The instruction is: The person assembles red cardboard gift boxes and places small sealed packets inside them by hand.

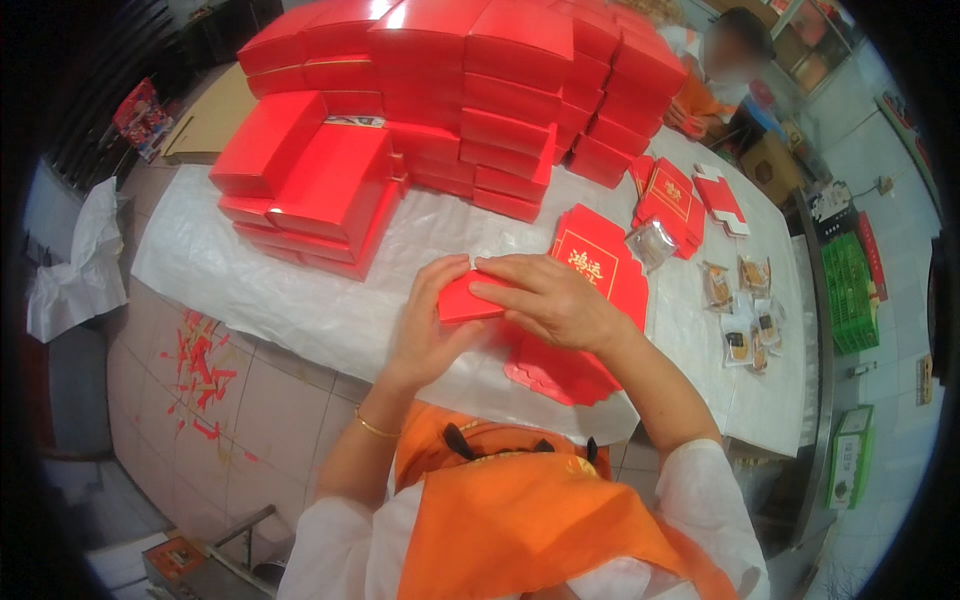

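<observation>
Between both hands is a small red cardboard box (pixel 466 298), above the white table covering. My left hand (pixel 431 311) grips its left side, thumb along the lower edge. Across its top and right side lie the fingers of my right hand (pixel 551 300); its underside is hidden. Flat red card blanks with gold print (pixel 600 262) lie in a pile partly under my right forearm. Beyond the hands stand tall stacks of red boxes (pixel 420 67), with a lower stack (pixel 322 195) at their left.
Wrapped pastries (pixel 718 286) and more red blanks (pixel 671 196) lie on the table's right side. A co-worker (pixel 712 67) is at the far right corner. Red and tan scraps (pixel 199 360) litter the floor at left. A green crate (pixel 847 292) stands at right.
</observation>
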Demonstrator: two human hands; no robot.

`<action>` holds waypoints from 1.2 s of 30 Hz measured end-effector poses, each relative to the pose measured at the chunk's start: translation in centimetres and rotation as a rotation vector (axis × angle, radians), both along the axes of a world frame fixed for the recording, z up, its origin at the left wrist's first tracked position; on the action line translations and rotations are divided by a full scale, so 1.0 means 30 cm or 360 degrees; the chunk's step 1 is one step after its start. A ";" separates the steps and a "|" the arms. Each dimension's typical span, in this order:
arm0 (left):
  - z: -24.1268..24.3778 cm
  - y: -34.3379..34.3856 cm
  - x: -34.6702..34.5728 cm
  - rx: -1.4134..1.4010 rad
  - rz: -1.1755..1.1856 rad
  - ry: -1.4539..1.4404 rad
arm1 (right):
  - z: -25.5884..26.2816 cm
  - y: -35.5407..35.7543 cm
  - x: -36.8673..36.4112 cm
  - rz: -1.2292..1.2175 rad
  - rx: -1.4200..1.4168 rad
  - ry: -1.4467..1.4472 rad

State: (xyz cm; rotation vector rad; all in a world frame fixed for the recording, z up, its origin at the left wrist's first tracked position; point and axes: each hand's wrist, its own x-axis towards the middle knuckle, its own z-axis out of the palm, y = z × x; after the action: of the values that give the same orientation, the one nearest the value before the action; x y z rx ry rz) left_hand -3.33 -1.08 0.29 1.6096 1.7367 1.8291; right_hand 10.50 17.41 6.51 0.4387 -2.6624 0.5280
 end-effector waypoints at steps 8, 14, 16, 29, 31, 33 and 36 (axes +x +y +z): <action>-0.006 0.014 0.011 0.0054 -0.0043 -0.0214 | -0.032 -0.001 0.003 -0.0032 -0.0010 0.0078; -0.038 0.009 -0.016 0.0072 -0.0054 -0.0180 | -0.060 0.010 0.019 -0.0052 -0.0011 0.0140; -0.037 0.012 -0.013 0.0083 -0.0048 -0.0170 | -0.070 0.009 0.022 -0.0069 -0.0006 0.0170; -0.043 0.003 -0.021 0.0039 -0.0105 -0.0152 | -0.080 -0.010 0.073 -0.0293 -0.0212 0.0096; -0.034 0.008 -0.017 0.0039 -0.0090 -0.0106 | -0.100 -0.014 0.074 -0.0331 -0.0366 0.0039; -0.033 0.007 -0.014 0.0027 -0.0067 -0.0037 | -0.119 -0.028 0.082 -0.0412 -0.0690 0.0095; -0.041 -0.005 -0.021 -0.0008 -0.0032 0.0090 | -0.128 -0.032 0.103 -0.0412 -0.0556 -0.0111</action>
State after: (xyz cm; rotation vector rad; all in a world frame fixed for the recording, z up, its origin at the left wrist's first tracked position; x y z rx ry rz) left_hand -3.97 -1.23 -0.95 1.6864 1.7400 1.7857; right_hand 13.59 16.45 2.67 -0.0268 -2.5630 0.9151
